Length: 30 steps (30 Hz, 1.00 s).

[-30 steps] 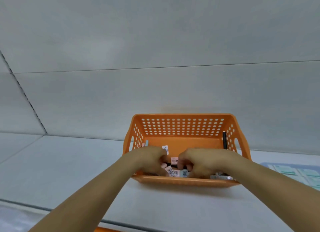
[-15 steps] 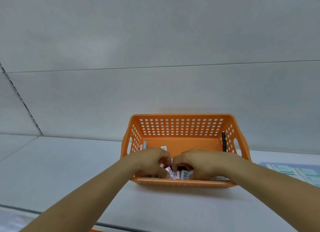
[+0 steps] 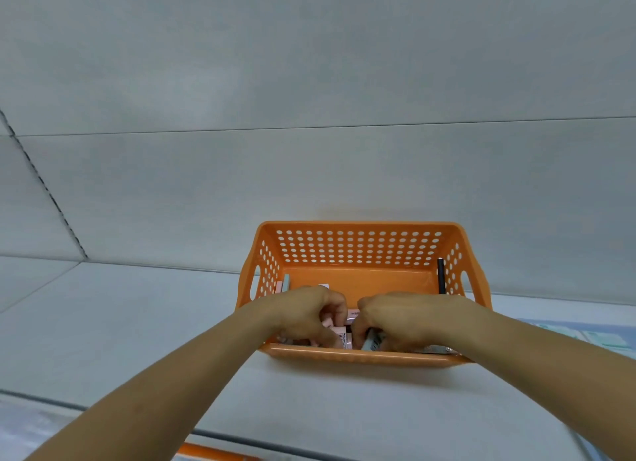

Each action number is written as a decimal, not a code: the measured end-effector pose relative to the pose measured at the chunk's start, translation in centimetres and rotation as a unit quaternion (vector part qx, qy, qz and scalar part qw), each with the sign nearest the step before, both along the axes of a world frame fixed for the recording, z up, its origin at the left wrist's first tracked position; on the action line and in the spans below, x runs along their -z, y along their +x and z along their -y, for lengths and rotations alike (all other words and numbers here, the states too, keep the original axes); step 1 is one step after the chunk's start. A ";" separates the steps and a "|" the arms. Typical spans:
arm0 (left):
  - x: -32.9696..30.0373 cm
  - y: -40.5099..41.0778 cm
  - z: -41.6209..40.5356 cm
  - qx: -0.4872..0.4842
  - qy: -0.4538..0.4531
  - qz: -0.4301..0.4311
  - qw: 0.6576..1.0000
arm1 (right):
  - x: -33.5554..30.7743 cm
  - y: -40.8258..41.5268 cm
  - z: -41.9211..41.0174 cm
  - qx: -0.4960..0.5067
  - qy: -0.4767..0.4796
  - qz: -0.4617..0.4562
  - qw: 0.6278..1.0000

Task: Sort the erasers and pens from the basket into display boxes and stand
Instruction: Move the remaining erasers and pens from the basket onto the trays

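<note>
Both our hands are down inside the orange basket (image 3: 358,247), close together near its front wall. Our left hand (image 3: 309,314) has its fingers curled around pink erasers (image 3: 339,333), some pressed between thumb and fingers. Our right hand (image 3: 395,319) is curled too, and a pale blue eraser (image 3: 373,342) sits under its fingertips; we cannot tell if it truly grips it. Beyond the right hand, a black pen (image 3: 441,276) leans upright against the basket's right wall.
</note>
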<state>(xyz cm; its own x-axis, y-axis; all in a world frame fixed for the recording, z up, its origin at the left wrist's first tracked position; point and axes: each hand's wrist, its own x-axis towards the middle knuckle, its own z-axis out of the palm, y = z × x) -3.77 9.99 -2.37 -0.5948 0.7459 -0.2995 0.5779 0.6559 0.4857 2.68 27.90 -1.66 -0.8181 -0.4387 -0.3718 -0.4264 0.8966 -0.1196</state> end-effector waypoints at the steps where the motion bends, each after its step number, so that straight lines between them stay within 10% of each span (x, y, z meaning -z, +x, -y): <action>1: -0.1 0.1 0.0 0.005 0.003 0.001 1.000 | 0.0 0.1 0.0 0.001 0.001 -0.003 1.000; 18: -5.1 7.4 -2.3 -0.185 0.361 -0.035 0.914 | -5.8 6.4 -4.9 0.182 -0.419 -0.154 0.876; 30: -4.5 18.0 -18.6 -0.056 0.482 0.084 0.871 | -6.2 21.6 -20.8 0.332 -0.485 -0.196 0.785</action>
